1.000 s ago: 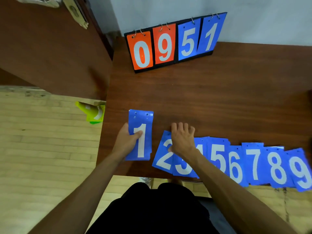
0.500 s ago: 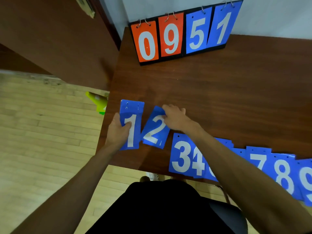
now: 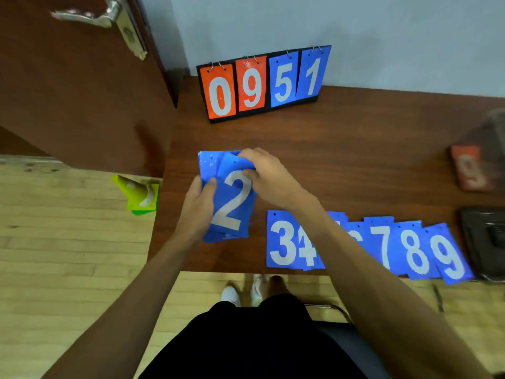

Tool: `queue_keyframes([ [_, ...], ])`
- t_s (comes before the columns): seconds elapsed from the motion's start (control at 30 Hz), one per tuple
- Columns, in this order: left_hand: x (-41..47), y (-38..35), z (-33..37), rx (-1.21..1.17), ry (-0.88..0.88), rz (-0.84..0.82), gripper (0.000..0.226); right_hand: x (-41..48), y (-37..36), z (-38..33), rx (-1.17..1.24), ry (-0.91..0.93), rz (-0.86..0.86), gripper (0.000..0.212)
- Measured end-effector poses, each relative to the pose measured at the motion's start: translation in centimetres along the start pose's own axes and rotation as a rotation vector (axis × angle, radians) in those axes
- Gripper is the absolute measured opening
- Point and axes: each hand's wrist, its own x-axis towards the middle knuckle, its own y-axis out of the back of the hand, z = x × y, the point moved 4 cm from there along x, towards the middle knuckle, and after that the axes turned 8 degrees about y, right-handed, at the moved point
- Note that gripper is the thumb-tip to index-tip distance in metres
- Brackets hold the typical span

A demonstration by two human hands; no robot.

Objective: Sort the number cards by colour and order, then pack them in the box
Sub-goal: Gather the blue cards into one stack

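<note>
Your left hand [image 3: 198, 207] grips the left edge of a blue stack [image 3: 209, 165] near the left edge of the table [image 3: 355, 160], with the thumb on top. Your right hand [image 3: 269, 181] pinches the far right part of the 2 card [image 3: 232, 206], which lies slightly tilted on that stack. To the right, along the near edge, a row [image 3: 382, 242] of blue cards from 3 to 9 lies overlapping, partly hidden by your right forearm. A scoreboard [image 3: 262, 83] reading 0951 stands at the far edge. A blurred orange 9 card [image 3: 470, 168] lies at the far right.

Head camera — looks steeply down, close over table [image 3: 355, 160].
</note>
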Motion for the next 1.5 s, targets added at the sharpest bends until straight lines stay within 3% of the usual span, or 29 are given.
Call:
queue_keyframes([
  [0.07,-1.1,-0.7,0.1,-0.018,-0.055,-0.094,0.009,-1.5,0.1,-1.1,0.064,-0.033,0.124,0.024],
  [0.17,-2.3,-2.2,-0.4,0.108,-0.112,-0.263,0.029,-3.1,0.0,-2.1,0.085,-0.056,0.220,0.028],
  [0.37,-2.4,-2.5,-2.6,0.115,-0.042,-0.239,0.026,-4.2,-0.4,-0.8,0.048,-0.018,0.208,0.021],
  [0.47,-1.6,-2.7,-4.0,0.127,0.032,-0.185,0.027,-5.4,0.2,2.3,0.002,-0.081,0.215,0.029],
  [0.53,-0.8,-3.0,-4.9,0.146,0.084,-0.139,0.024,-6.5,0.5,5.7,-0.069,-0.221,0.119,0.034],
  [0.67,0.2,-4.3,-6.4,0.152,0.190,-0.045,0.021,-8.9,-0.8,12.4,-0.395,-0.442,-0.282,0.051],
  [0.73,0.3,-5.2,-7.0,0.166,0.249,-0.026,0.021,-9.4,-2.2,13.8,-0.513,-0.379,-0.371,0.063],
  [0.87,0.4,-6.4,-7.5,0.186,0.329,0.032,0.024,-8.5,-4.3,14.2,-0.629,-0.170,-0.335,0.073],
  [1.0,0.4,-6.2,-7.2,0.247,0.335,0.106,0.026,-6.9,-4.8,14.9,-0.542,-0.160,-0.334,0.072],
  [1.13,1.0,-5.0,-6.4,0.251,0.307,0.177,0.025,-5.1,-4.1,15.6,-0.526,-0.123,-0.370,0.047],
  [1.4,2.6,-2.9,-5.9,0.284,0.243,0.146,0.030,-1.7,-1.3,15.3,-0.266,-0.237,-0.353,0.027],
  [1.5,2.8,-1.8,-5.1,0.246,0.206,0.161,0.029,-0.8,0.3,14.0,-0.102,-0.267,-0.279,0.032],
])
